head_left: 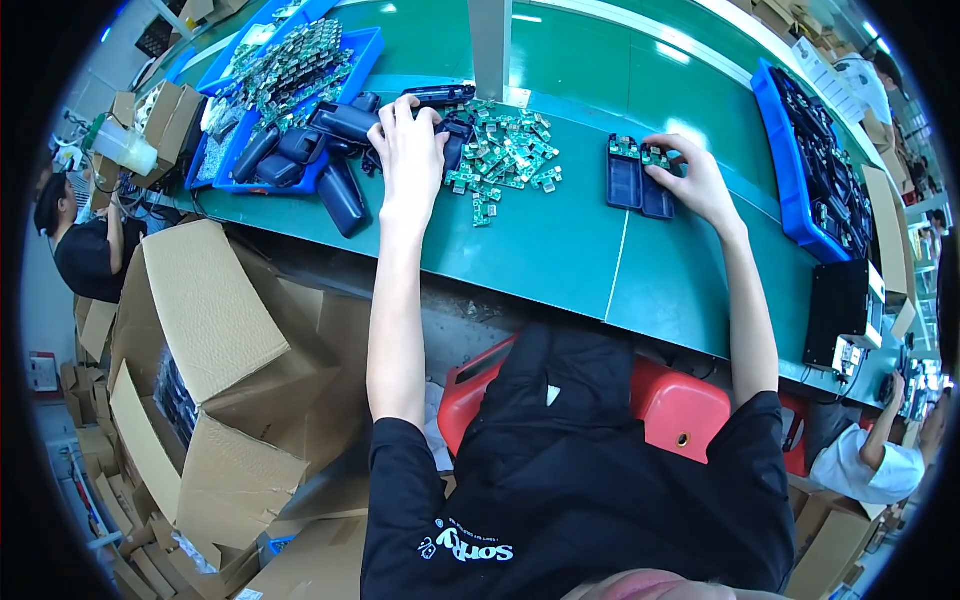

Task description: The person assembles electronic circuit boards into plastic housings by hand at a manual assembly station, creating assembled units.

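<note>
My left hand rests over a heap of dark plastic casings at the left of the bench, its fingers spread and bent down onto them. Another dark casing part lies beside its thumb, partly hidden. To the right, an opened casing lies as two halves side by side, with a small green circuit board at the far end of its left half. Thumb and fingers of my right hand close on a small circuit board at the right half's far end.
A pile of green circuit boards lies between my hands. Blue trays of boards and of casings stand left and right. A metal post rises behind. An opened cardboard box is at my left; other people sit farther off.
</note>
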`<control>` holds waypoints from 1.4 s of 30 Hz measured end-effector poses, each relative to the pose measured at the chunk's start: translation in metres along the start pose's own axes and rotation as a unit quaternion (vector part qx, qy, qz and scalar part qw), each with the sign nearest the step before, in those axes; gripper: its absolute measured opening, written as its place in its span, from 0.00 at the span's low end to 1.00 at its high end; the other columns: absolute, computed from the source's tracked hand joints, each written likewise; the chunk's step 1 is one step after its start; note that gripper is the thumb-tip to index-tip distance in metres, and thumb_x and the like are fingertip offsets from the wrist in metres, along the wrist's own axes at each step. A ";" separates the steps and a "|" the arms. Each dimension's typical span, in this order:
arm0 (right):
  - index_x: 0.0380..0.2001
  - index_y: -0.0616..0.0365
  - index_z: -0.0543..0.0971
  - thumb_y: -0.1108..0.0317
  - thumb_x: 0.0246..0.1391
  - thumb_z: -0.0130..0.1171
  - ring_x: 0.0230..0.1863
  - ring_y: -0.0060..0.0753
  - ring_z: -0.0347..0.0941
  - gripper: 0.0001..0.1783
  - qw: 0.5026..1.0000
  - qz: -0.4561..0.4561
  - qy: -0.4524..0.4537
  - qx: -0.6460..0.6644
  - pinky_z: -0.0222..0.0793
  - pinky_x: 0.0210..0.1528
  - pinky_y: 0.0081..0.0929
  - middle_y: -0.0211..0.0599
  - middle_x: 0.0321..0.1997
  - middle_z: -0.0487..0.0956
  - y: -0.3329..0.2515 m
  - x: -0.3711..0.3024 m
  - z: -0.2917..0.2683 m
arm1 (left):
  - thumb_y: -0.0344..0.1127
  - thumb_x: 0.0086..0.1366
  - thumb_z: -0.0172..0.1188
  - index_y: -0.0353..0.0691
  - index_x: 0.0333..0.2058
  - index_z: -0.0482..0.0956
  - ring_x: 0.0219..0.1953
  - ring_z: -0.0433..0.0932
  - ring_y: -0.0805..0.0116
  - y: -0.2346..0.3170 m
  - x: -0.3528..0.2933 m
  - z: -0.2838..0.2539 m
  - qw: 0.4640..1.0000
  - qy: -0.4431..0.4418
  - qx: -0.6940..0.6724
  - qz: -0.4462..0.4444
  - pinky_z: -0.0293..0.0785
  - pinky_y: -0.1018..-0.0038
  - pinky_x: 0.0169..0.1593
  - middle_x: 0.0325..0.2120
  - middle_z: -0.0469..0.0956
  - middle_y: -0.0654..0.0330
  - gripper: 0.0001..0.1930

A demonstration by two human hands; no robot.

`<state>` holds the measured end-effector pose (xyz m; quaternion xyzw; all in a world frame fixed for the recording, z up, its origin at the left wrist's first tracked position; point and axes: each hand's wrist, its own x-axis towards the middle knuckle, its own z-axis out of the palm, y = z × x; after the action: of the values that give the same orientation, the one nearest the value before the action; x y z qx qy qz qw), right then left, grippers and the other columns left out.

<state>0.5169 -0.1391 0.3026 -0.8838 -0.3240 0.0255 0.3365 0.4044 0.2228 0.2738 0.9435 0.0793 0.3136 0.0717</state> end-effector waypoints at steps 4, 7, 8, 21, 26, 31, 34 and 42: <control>0.53 0.53 0.78 0.70 0.52 0.65 0.55 0.34 0.75 0.23 1.000 -0.002 0.019 0.000 0.71 0.56 0.31 0.37 0.50 0.80 -0.005 0.001 0.006 | 0.31 0.57 0.67 0.39 0.42 0.78 0.53 0.69 0.55 -0.007 -0.004 -0.012 0.999 0.033 -0.009 0.025 0.60 0.58 0.59 0.46 0.74 0.55 0.13; 0.54 0.53 0.78 0.70 0.52 0.65 0.57 0.38 0.74 0.24 0.999 -0.035 0.035 -0.014 0.70 0.58 0.33 0.39 0.52 0.79 -0.016 -0.001 0.002 | 0.29 0.61 0.63 0.39 0.43 0.79 0.49 0.73 0.56 -0.006 -0.006 -0.022 0.999 0.016 -0.029 -0.009 0.65 0.60 0.56 0.41 0.77 0.55 0.11; 0.54 0.53 0.78 0.70 0.52 0.65 0.57 0.38 0.74 0.24 0.999 -0.038 0.033 -0.011 0.70 0.58 0.33 0.39 0.52 0.79 -0.025 0.001 0.002 | 0.29 0.62 0.62 0.39 0.43 0.79 0.47 0.75 0.57 -0.005 -0.007 -0.030 0.999 0.008 -0.036 -0.028 0.67 0.61 0.54 0.39 0.78 0.55 0.10; 0.48 0.58 0.79 0.71 0.55 0.62 0.49 0.46 0.77 0.16 0.972 -0.211 -0.060 -0.080 0.74 0.51 0.36 0.42 0.48 0.80 -0.088 0.004 0.068 | 0.31 0.76 0.45 0.34 0.49 0.66 0.26 0.82 0.68 0.098 -0.094 -0.050 0.607 0.048 -0.743 -0.277 0.80 0.73 0.30 0.36 0.79 0.53 0.09; 0.47 0.59 0.80 0.72 0.59 0.60 0.36 0.33 0.79 0.13 0.979 -0.198 -0.008 0.044 0.74 0.39 0.29 0.37 0.42 0.81 -0.082 -0.005 0.072 | 0.29 0.75 0.46 0.35 0.51 0.62 0.27 0.82 0.67 0.122 -0.113 -0.039 0.598 -0.017 -0.746 -0.293 0.80 0.75 0.31 0.35 0.79 0.52 0.10; 0.49 0.61 0.80 0.73 0.61 0.58 0.34 0.22 0.77 0.13 0.924 0.014 -0.085 0.372 0.73 0.37 0.21 0.33 0.40 0.81 -0.083 -0.020 0.044 | 0.27 0.73 0.48 0.36 0.55 0.60 0.28 0.81 0.69 0.141 -0.107 -0.039 0.650 -0.053 -0.700 -0.292 0.79 0.75 0.32 0.34 0.78 0.53 0.14; 0.51 0.62 0.79 0.74 0.62 0.56 0.33 0.17 0.77 0.14 0.890 0.028 -0.128 0.437 0.72 0.37 0.17 0.29 0.39 0.80 -0.084 -0.029 0.041 | 0.26 0.72 0.48 0.37 0.58 0.58 0.27 0.80 0.71 0.146 -0.105 -0.037 0.668 -0.078 -0.684 -0.282 0.77 0.76 0.32 0.34 0.77 0.54 0.19; 0.46 0.62 0.81 0.74 0.56 0.64 0.33 0.20 0.78 0.13 0.972 -0.122 -0.052 0.195 0.74 0.39 0.18 0.32 0.37 0.82 -0.090 -0.040 0.048 | 0.26 0.70 0.50 0.37 0.66 0.53 0.26 0.75 0.76 0.157 -0.098 -0.034 0.701 -0.141 -0.658 -0.235 0.73 0.76 0.30 0.33 0.76 0.56 0.28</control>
<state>0.4224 -0.0842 0.3138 -0.7526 -0.4349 0.0932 0.4856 0.3226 0.0534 0.2729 0.6401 0.0608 0.1225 0.7560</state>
